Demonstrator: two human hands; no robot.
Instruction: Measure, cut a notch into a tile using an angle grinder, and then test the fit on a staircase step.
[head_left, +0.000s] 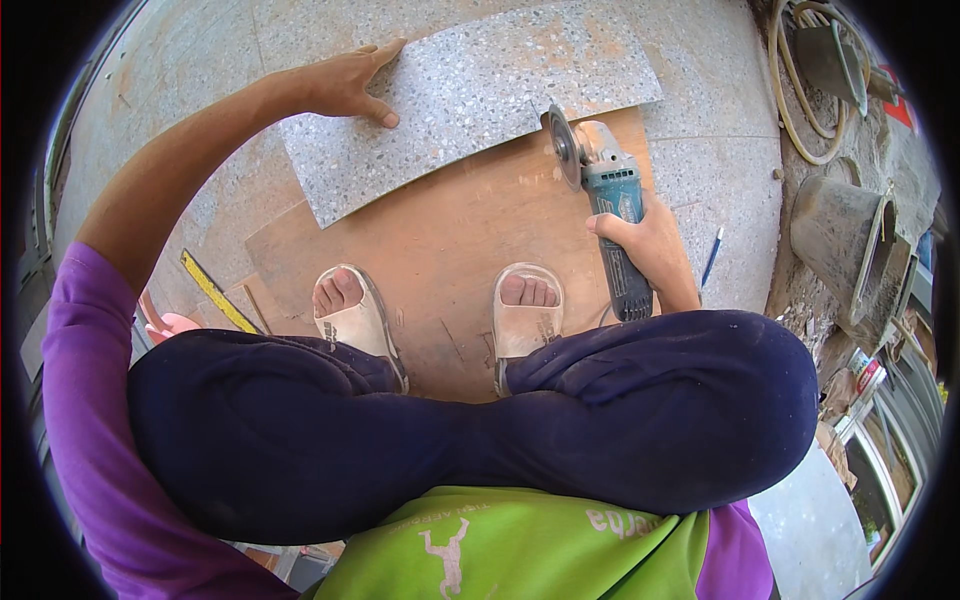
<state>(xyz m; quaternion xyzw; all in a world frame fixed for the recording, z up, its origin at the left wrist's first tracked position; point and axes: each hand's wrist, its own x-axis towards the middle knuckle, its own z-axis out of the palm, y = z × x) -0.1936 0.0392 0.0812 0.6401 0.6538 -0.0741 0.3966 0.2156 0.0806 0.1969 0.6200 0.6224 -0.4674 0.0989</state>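
Observation:
My left hand [355, 85] lies on a speckled grey terrazzo-look slab [480, 80], fingers spread near its far left part. My right hand [655, 245] is wrapped round the body of a teal and black angle grinder [613, 185]. Its cutting disc [566, 148] stands upright at the slab's near edge, beside a narrow notch. Whether the disc is spinning, I cannot tell. The slab rests over a reddish-brown board [430, 240], on which my sandalled feet [525, 315] stand as I squat.
A yellow rule [215, 290] lies at left, near a pink object [170, 325]. A blue pencil [712, 258] is right of the grinder. Along the right side are a coiled hose [815, 150], dusty metal troughs [840, 240] and rubble. Speckled floor tiles [720, 170] surround the board.

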